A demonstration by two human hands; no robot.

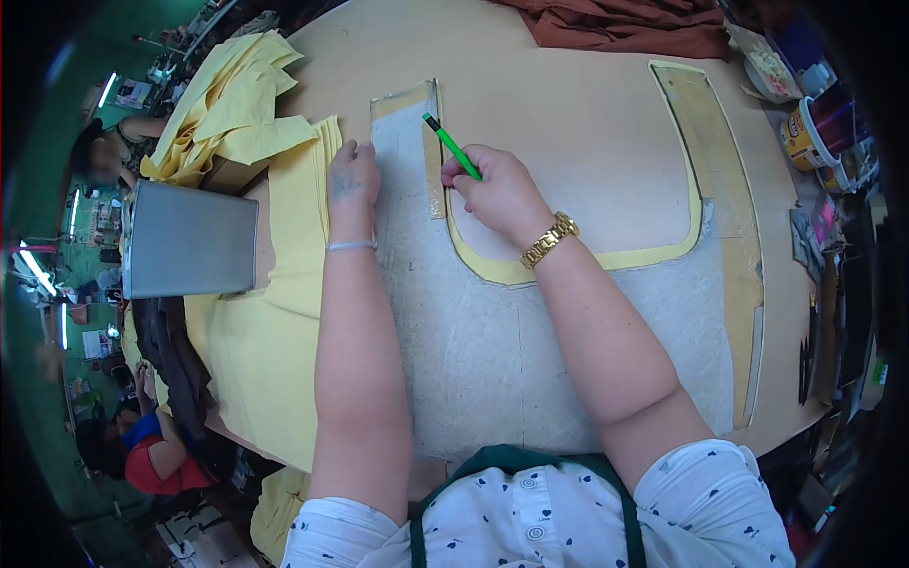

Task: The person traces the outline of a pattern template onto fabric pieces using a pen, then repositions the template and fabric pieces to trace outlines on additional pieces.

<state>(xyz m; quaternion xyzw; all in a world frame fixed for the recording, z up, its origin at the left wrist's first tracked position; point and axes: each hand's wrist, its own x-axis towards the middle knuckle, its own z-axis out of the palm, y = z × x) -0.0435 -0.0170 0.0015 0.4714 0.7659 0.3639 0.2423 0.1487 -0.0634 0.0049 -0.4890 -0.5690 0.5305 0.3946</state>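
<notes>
- Head view, right hand: the right hand (pixel 502 194) is closed around a green pencil (pixel 456 151), fingers bunched. The pencil slants, its dark end pointing far and left; its writing tip is hidden, so I cannot tell whether it touches anything.
- Head view, left hand: the left hand (pixel 355 175) lies back upward, fingers directed to the far side, along the grey template's outer left edge. Its palm is out of sight, so I cannot tell whether it grips anything or simply presses.
- Head view, grey template (pixel 473 350): it lies flat on the worktop (pixel 568 114) in front of the person, with a wide U-shaped cutout facing the far side. Yellow material (pixel 615 258) borders the curve of that cutout.
- Head view, key relation: the template's left strip runs near to far between the two hands. The right hand's fingertips are just beside its inner edge, so the right hand is the nearer one to the cutout, which spreads to the right of that hand.
- Head view, surroundings: yellow cloth (pixel 256 379) spreads left of the left arm, a metal box (pixel 189 241) stands farther left, and reddish-brown fabric (pixel 615 26) lies at the far edge.
</notes>
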